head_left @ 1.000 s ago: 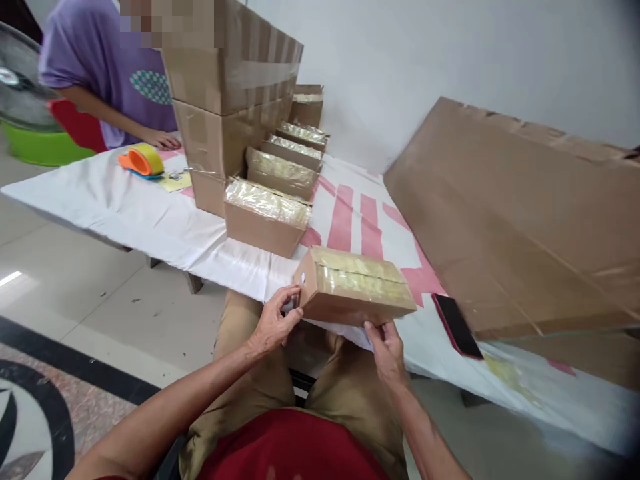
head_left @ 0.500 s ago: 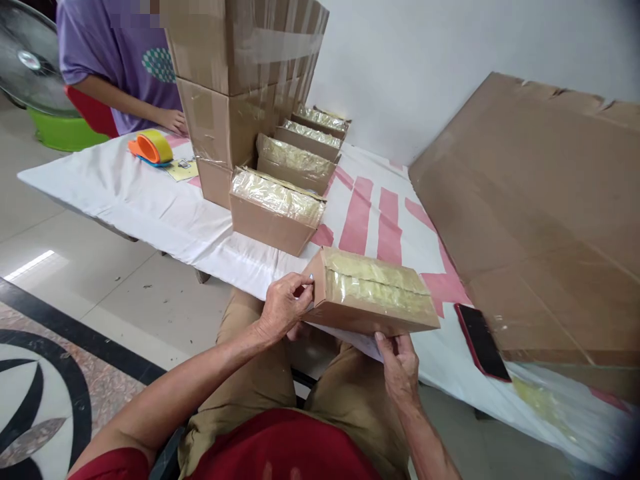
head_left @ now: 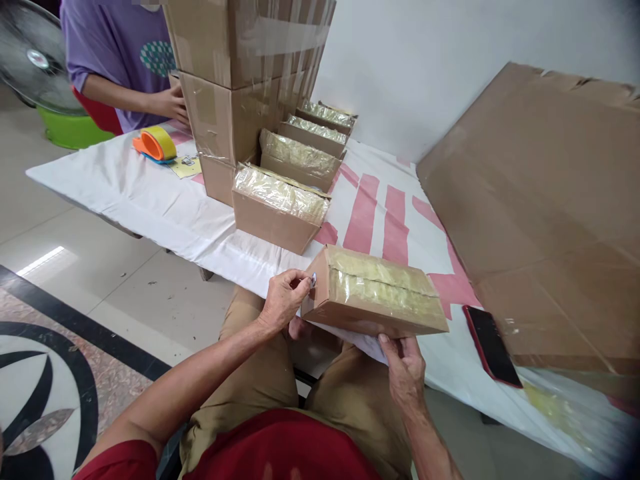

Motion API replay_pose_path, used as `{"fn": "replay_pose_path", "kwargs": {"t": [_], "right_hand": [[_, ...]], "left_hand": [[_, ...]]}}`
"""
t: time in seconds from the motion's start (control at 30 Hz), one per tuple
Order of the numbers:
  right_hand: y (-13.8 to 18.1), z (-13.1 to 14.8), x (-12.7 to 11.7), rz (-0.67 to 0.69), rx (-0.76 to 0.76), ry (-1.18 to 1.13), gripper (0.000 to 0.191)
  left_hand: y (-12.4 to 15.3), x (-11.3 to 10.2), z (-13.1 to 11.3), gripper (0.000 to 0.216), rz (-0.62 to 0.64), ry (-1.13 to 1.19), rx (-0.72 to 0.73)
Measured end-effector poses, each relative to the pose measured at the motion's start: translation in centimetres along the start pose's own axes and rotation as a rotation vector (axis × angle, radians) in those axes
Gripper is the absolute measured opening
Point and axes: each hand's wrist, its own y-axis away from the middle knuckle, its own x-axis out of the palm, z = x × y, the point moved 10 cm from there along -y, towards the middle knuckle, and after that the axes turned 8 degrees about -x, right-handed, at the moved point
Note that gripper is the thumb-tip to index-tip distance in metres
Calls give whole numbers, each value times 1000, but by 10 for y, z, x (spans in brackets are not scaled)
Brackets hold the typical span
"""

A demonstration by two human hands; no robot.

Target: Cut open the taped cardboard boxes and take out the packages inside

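Note:
A long brown cardboard box, closed on top with yellowish glossy tape, lies at the table's near edge with one end toward the left. My left hand is at that end, thumb and forefinger pinched on a small white-and-dark sticker against the cardboard. Whether the sticker is fully on the box I cannot tell. My right hand grips the box's lower near edge, thumb in front and the other fingers partly hidden underneath.
Several taped boxes stand in a row beside a tall stack of cartons. A tape roll lies at the left, a phone at the right near a large cardboard sheet. Across the table, a co-worker's hand shows.
My left fingertips have drawn slightly back from the box end, showing more of the sticker. The co-worker's hand has risen and now touches something brown beside the stack. The view has shifted slightly.

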Motion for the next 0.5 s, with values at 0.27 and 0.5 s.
{"fn": "replay_pose_path", "kwargs": {"t": [0.27,0.5], "right_hand": [[1,2,0,-10,1,7,58],[1,1,-2,3,-3,44,56]], "left_hand": [[12,-1,-28,13,-1,-184,171],[-3,-4,-5,5,-31,-1,13]]}}
